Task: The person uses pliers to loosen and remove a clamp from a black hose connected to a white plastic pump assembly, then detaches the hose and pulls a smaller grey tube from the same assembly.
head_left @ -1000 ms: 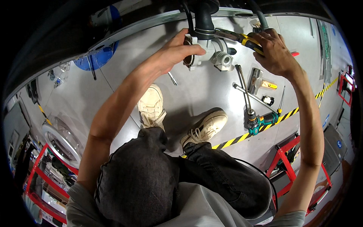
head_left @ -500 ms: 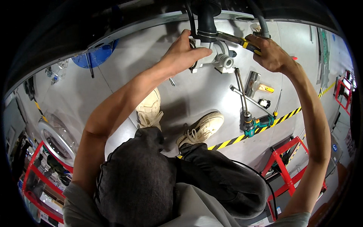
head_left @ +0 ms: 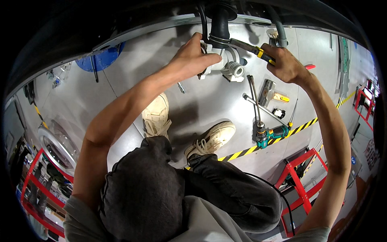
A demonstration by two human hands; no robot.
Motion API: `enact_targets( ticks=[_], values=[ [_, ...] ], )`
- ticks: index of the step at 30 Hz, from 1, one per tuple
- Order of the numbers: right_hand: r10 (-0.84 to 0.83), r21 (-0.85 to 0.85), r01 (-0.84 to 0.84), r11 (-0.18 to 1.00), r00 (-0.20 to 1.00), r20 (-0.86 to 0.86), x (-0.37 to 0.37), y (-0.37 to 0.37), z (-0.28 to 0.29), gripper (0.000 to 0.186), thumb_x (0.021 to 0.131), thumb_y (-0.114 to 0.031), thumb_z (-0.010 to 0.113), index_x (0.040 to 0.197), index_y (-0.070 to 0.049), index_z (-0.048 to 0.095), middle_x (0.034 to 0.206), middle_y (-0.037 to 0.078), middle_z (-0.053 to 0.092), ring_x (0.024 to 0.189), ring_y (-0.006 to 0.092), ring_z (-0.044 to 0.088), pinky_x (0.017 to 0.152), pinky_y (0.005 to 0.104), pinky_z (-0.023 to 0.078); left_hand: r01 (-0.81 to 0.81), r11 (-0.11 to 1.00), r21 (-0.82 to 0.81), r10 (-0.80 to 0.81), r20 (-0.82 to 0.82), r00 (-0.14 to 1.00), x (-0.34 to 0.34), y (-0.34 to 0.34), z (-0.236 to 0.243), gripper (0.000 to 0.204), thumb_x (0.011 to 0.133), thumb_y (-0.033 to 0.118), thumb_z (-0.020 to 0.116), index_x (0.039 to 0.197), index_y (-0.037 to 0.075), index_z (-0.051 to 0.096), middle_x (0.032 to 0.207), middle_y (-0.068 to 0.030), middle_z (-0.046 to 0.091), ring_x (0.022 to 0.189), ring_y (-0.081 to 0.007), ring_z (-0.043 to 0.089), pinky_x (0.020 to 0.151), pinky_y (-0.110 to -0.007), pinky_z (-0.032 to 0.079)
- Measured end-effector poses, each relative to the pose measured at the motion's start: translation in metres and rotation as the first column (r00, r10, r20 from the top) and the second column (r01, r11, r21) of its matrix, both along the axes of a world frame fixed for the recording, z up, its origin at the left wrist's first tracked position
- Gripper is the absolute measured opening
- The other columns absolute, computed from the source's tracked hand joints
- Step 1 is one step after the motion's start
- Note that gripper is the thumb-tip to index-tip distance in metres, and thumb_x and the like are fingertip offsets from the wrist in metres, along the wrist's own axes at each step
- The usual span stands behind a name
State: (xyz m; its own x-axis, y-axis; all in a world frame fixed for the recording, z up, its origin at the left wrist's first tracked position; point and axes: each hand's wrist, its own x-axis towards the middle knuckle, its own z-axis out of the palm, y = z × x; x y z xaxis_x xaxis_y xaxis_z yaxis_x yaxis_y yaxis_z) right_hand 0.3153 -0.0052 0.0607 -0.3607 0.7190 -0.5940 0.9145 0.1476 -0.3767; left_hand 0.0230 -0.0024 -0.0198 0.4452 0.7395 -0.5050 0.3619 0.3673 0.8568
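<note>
My left hand (head_left: 191,57) is closed around a white plastic pump housing (head_left: 229,66), its thumb lying across the front. A ribbed round outlet sticks out of the housing on the right. From above, a thick black rubber hose (head_left: 219,29) runs down onto the housing. A wire hose clamp (head_left: 219,39) rings the lower end of that hose. My right hand (head_left: 285,65) grips the black-and-yellow handles of a pair of pliers (head_left: 246,47). The pliers' jaws reach left to the clamp; whether they bite on it is too small to tell.
A grey corrugated hose (head_left: 279,30) hangs near my right hand. On the floor are a hammer (head_left: 267,92), a teal cordless drill (head_left: 266,137) with a long bit, and a metal bar (head_left: 268,109). Red frames (head_left: 300,177) stand at both sides. A washer door (head_left: 58,147) lies left.
The pump housing has shifted slightly left and its ribbed outlet has turned a little. The pliers have moved slightly left and down, with their jaws still at the clamp.
</note>
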Motion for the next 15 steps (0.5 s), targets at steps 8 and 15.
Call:
enact_targets(
  ticks=[8,15],
  values=[
    [0.036,-0.054,-0.032,0.998,0.995,0.088,-0.010,0.007,0.020,0.036,0.072,-0.001,0.055,0.107,0.005,0.057,0.082,0.026,0.062,0.070,0.0353,0.060,0.072,0.0442,0.048,-0.011,0.997,0.080,0.020,-0.113,0.993,0.005,-0.002,0.006,0.078,0.076,0.047,0.076,0.123,-0.008,0.048,0.102,-0.0195,0.065,0.090,-0.0243,0.066,0.079,-0.037,0.052],
    [-0.052,-0.106,0.099,0.989,0.926,0.375,-0.042,-0.002,0.048,0.028,0.084,-0.005,0.058,0.112,0.002,0.057,0.090,0.025,0.068,0.080,0.0352,0.068,0.085,0.0435,0.054,0.078,0.995,0.067,-0.057,-0.271,0.961,0.009,0.005,0.036,0.067,0.081,0.040,0.072,0.117,-0.010,0.047,0.088,-0.0208,0.068,0.088,-0.0344,0.069,0.084,-0.041,0.053]
  ],
)
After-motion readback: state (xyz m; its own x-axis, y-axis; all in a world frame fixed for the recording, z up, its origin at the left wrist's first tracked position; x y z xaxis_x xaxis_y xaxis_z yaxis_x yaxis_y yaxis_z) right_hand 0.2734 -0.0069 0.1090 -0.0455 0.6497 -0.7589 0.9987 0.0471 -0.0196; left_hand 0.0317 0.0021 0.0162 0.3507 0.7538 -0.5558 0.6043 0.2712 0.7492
